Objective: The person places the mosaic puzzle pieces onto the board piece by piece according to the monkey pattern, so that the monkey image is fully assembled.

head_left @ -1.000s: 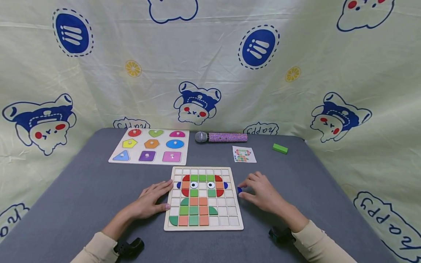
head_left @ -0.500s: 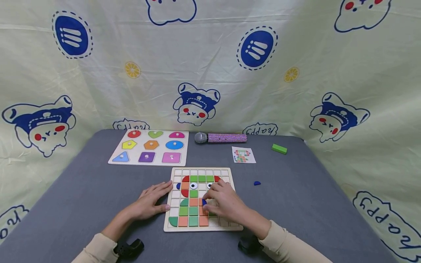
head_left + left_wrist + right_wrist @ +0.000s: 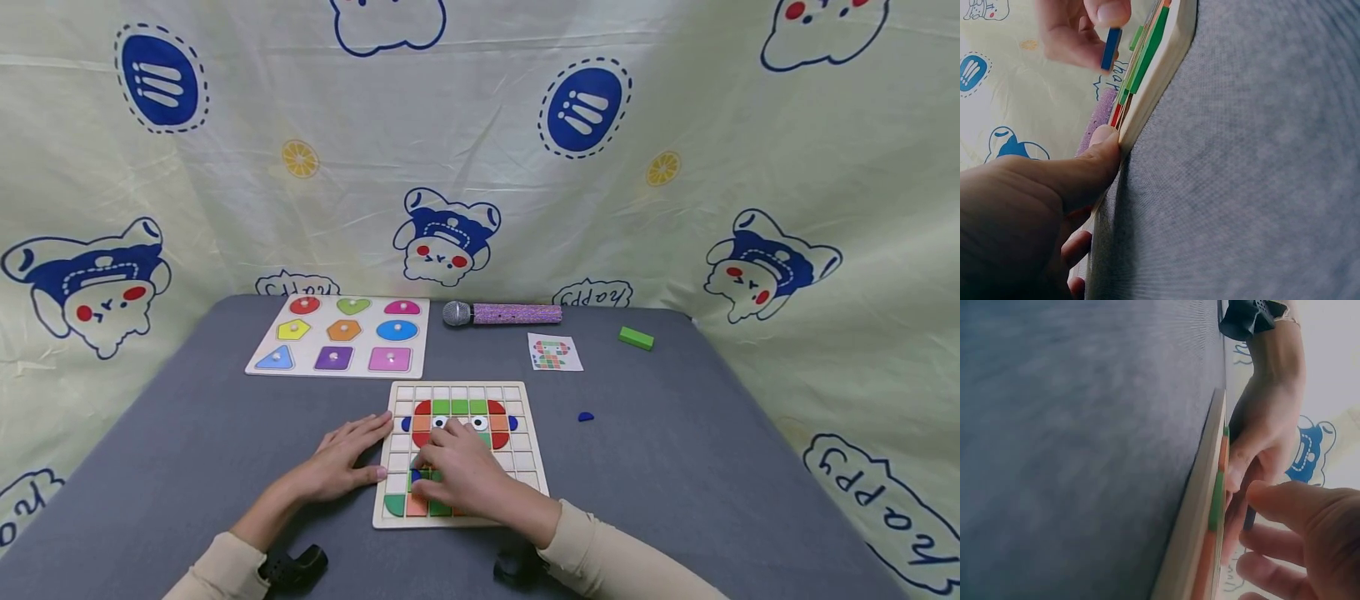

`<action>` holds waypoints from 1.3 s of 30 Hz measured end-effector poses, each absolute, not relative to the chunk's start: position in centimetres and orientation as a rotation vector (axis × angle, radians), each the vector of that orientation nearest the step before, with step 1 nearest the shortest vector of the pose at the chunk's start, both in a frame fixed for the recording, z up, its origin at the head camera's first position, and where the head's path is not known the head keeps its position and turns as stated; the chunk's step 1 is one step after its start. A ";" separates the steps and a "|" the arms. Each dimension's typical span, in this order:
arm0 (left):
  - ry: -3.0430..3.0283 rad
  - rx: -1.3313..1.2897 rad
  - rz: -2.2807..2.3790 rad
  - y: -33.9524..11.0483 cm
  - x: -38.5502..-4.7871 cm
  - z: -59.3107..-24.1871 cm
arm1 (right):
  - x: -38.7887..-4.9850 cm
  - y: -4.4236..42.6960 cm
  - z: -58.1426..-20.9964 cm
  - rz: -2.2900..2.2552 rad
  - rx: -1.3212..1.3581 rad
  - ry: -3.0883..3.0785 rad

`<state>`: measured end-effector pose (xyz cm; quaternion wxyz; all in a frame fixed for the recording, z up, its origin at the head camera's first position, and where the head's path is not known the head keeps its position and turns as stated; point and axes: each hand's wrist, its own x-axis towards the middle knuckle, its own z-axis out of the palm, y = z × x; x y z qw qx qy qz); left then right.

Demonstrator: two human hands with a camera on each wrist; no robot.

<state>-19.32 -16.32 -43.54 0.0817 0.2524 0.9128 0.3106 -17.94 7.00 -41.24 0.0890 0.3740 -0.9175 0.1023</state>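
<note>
A square wooden grid board [image 3: 530, 462] lies on the table, bearing red, green, orange and blue tiles and two eye tiles. My left hand [image 3: 341, 462] rests at its left edge with fingers extended; in the left wrist view the thumb [image 3: 1105, 140] touches the rim. Over the board's lower left, my right hand [image 3: 468, 471] pinches a small blue tile [image 3: 416, 476] between thumb and fingers. The left wrist view has this blue tile [image 3: 1110, 49] edge-on, above the board. My right hand covers several tiles beneath it.
Another blue half-round tile [image 3: 586, 417] lies right of the board. Behind are a pattern card [image 3: 556, 352], a green block [image 3: 636, 337], a glittery purple microphone [image 3: 517, 314] and a knobbed shape puzzle [image 3: 335, 336]. A printed cloth hangs behind the table.
My right hand has carried a blue tile from right of the board leftward over its lower left. A second blue tile stays on the table. My left hand keeps its place.
</note>
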 end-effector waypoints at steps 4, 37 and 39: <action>2.739 0.759 0.924 -16.3 -19.2 -43.5 | -18.0 6.1 -41.4 0.288 1.097 -2.758; 2.758 0.783 0.912 -16.3 -19.2 -43.5 | -17.5 6.0 -41.7 0.273 1.165 -2.746; 2.759 0.781 0.914 -16.3 -19.2 -43.5 | -17.5 6.0 -41.7 0.268 1.175 -2.750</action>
